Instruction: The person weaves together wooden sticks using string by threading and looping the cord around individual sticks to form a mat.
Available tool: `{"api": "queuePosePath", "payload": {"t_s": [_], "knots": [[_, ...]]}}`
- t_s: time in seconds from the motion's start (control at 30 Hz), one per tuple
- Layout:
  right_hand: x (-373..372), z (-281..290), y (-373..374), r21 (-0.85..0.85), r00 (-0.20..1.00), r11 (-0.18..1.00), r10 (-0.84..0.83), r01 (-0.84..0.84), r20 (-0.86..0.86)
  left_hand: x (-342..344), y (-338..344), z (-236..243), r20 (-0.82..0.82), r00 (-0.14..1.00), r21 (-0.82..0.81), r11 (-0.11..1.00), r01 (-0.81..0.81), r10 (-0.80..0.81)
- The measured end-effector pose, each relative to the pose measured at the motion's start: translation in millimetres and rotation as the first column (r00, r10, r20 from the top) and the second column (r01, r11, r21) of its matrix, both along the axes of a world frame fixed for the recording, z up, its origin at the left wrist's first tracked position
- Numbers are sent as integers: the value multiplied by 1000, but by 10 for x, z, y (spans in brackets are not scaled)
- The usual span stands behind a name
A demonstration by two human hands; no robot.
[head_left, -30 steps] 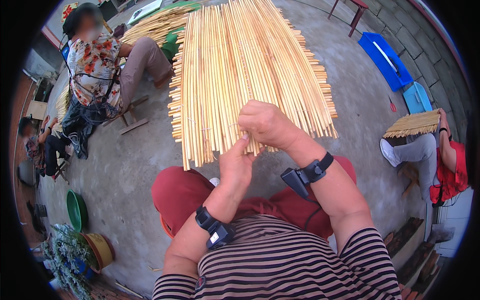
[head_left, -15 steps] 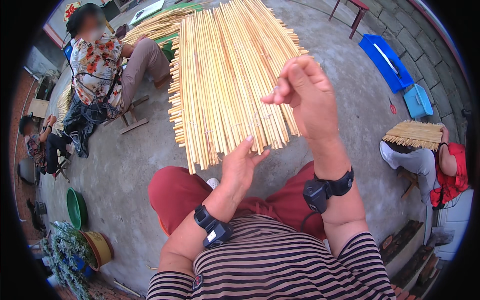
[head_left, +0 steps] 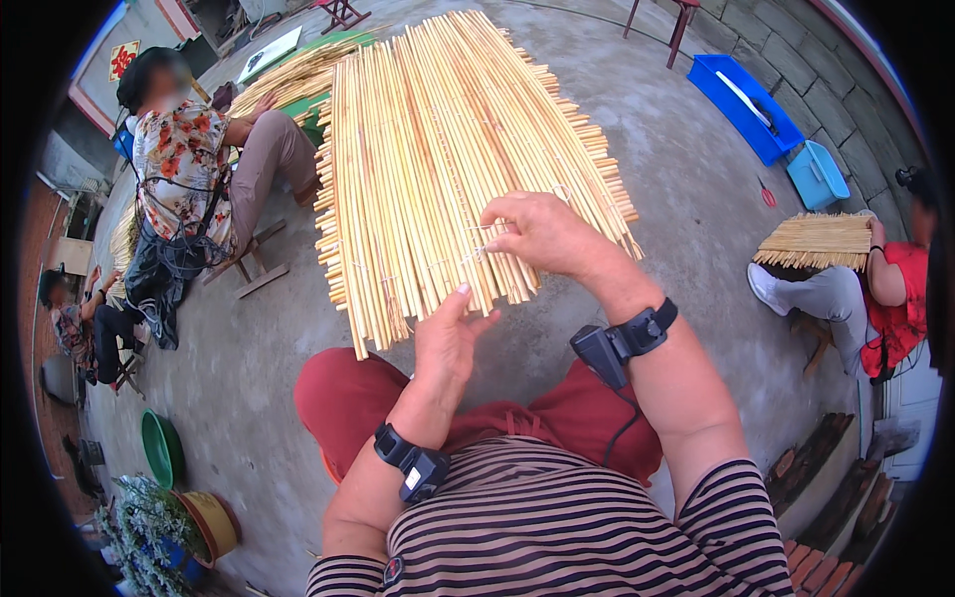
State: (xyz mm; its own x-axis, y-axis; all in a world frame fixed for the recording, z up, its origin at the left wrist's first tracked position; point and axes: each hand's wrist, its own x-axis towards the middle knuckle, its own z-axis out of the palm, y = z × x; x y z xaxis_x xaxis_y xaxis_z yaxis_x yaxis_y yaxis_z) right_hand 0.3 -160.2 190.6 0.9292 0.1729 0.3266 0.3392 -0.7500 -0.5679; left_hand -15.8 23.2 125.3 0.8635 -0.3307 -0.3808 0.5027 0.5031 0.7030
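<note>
A mat of pale yellow reed stalks, lined up side by side and bound with thin stitches, spreads out before me. My left hand grips its near edge, thumb on top and the other fingers partly hidden beneath. Just above the mat's near right part, my right hand is closed in a pinch, thumb against forefinger. A thin white thread shows at its fingertips, and a small loop stands by the knuckles. Whether a needle is there too is too small to tell.
A person in a flowered shirt sits left, near a reed pile. At right, a person in red holds a smaller reed mat. Blue bins, red scissors, a green basin and a potted plant stand around.
My right hand has come down from its raised position to the mat's near part, still pinching. My left hand keeps the near edge, and the view has shifted slightly.
</note>
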Motion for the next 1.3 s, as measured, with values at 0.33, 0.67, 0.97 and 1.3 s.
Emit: {"api": "queuePosePath", "payload": {"t_s": [0.33,0.67,0.97,1.3], "knots": [[-11,-97,294,-165,985,974,-167,157,-52,48,262,43,52,986,42,987,155,-157],[12,-98,61,432,970,873,-240,227,-24,63,572,1060,323,731,697,674,246,-601],[0,-26,39,651,989,744,-121,151,-91,628,-96,615,529,83,696,376,-611,-844],[18,-59,-11,635,970,749,-45,191,-239,1001,-19,765,359,931,134,984,-121,66]]}}
